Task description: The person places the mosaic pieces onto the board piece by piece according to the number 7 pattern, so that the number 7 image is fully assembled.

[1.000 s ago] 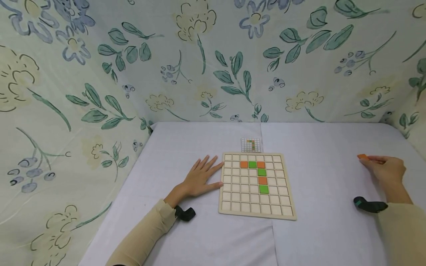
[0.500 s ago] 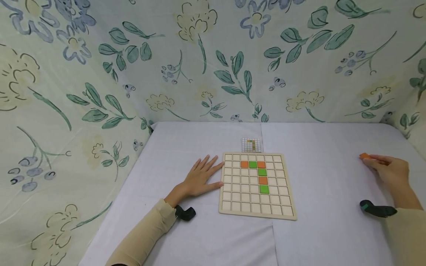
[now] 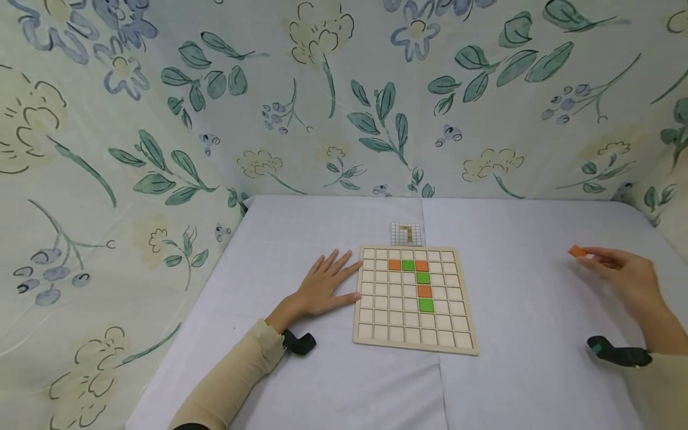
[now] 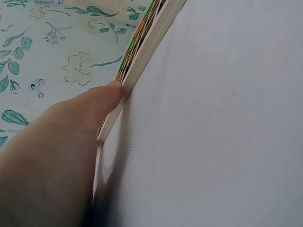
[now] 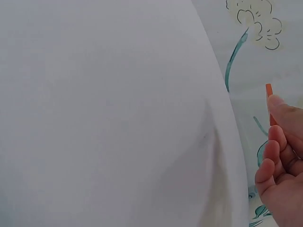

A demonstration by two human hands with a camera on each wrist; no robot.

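Observation:
A square wooden grid board (image 3: pixel 380 318) lies at the middle of the table, with orange and green tiles set in a bent line across its cells. My left hand (image 3: pixel 321 292) rests flat on the cloth at the board's left side, fingers spread, with thumb and fingertip at its edge. In the left wrist view the thumb (image 4: pixel 90 101) touches the board's side (image 4: pixel 142 56). Off to the right of the board, my right hand (image 3: pixel 626 272) pinches an orange square tile (image 3: pixel 577 251) between thumb and fingers. The right wrist view shows that thin tile (image 5: pixel 269 90) edge-on, other fingers curled below.
A small printed pattern card (image 3: pixel 406 234) lies just behind the board, showing a similar bent line of colours. White cloth covers the table (image 3: pixel 521 358). A floral curtain (image 3: pixel 333 137) hangs behind and to the left. Each wrist wears a black strap mount (image 3: pixel 300 344).
The right hand shifts slightly right, then back left with the orange tile, which now shows more of its face. The right forearm has moved right and nearer. The left hand stays in place.

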